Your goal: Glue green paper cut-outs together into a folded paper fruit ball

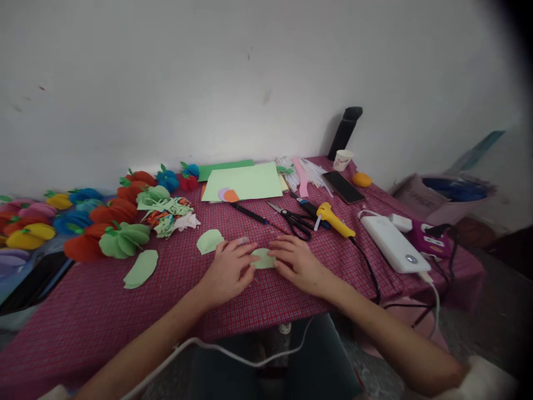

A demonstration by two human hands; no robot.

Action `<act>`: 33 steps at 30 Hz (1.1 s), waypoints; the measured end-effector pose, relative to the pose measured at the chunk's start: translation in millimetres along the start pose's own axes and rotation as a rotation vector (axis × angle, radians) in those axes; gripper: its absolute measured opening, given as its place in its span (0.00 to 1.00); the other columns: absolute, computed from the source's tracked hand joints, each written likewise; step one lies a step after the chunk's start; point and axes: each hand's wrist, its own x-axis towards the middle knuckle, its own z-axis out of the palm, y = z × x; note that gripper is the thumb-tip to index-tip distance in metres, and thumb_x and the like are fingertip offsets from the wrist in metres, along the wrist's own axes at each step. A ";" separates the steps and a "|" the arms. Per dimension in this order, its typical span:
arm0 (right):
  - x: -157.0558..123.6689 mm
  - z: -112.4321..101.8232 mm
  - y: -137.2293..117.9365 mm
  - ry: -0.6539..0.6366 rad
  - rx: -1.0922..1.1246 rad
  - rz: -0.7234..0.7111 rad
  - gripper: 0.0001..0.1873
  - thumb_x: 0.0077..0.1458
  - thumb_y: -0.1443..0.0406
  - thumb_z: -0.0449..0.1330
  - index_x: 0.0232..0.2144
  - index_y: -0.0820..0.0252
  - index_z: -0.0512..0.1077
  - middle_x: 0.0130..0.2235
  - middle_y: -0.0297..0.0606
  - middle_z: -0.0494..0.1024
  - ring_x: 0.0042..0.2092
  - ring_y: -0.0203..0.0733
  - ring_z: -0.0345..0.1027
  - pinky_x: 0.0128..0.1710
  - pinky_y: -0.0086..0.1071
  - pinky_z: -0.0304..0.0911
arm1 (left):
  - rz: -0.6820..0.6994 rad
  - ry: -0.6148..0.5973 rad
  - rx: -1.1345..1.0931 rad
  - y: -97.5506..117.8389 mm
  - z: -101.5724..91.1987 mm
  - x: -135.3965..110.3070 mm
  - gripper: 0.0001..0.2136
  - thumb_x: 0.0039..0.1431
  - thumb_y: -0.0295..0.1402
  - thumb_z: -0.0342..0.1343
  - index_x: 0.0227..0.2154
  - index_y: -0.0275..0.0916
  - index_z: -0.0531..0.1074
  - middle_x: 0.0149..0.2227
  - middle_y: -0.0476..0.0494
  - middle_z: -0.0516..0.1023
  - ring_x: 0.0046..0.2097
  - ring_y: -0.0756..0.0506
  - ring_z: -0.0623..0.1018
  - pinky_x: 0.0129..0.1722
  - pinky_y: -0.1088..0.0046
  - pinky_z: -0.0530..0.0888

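Note:
A small light green paper piece point(262, 259) with rounded edges lies low at the table's front, between my two hands. My left hand point(231, 268) grips its left end with curled fingers, the thumb on the near side. At the right end, my right hand point(300, 263) has its fingers bent over the paper and the thumb below them. The fingertips hide both ends of the piece. Just beyond my left hand is another light green cutout point(210, 241). Farther left rests a stack of similar green cutouts point(141, 269).
Black scissors point(295, 221), a yellow glue gun point(336, 220) and a white power bank point(393, 243) lie to the right. Green paper sheets point(245, 181) are at the back. Colourful paper pumpkins point(125, 240) and paper scraps point(170, 215) crowd the left. A white cable point(233, 360) crosses below the table edge.

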 end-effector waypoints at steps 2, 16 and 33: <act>4.2 2.4 2.5 0.063 0.033 0.127 0.15 0.55 0.65 0.54 0.45 0.59 0.69 0.44 0.40 0.74 0.49 0.43 0.61 0.50 0.39 0.56 | -0.141 0.085 0.001 -4.6 1.4 1.5 0.18 0.57 0.31 0.45 0.50 0.44 0.66 0.52 0.46 0.70 0.54 0.42 0.63 0.52 0.56 0.57; 20.9 20.8 -6.0 0.048 -0.169 0.109 0.15 0.56 0.70 0.51 0.43 0.55 0.72 0.47 0.38 0.74 0.52 0.47 0.58 0.52 0.44 0.51 | -0.109 0.134 0.120 -8.6 16.9 11.2 0.18 0.59 0.37 0.47 0.53 0.45 0.62 0.57 0.44 0.64 0.59 0.39 0.57 0.54 0.54 0.54; 10.3 16.2 -8.1 -0.030 -0.184 0.001 0.14 0.55 0.68 0.53 0.41 0.50 0.73 0.51 0.34 0.71 0.59 0.50 0.49 0.56 0.53 0.44 | -0.013 0.106 0.149 -7.3 27.3 7.4 0.10 0.60 0.33 0.46 0.37 0.49 0.73 0.53 0.53 0.70 0.58 0.39 0.58 0.52 0.52 0.51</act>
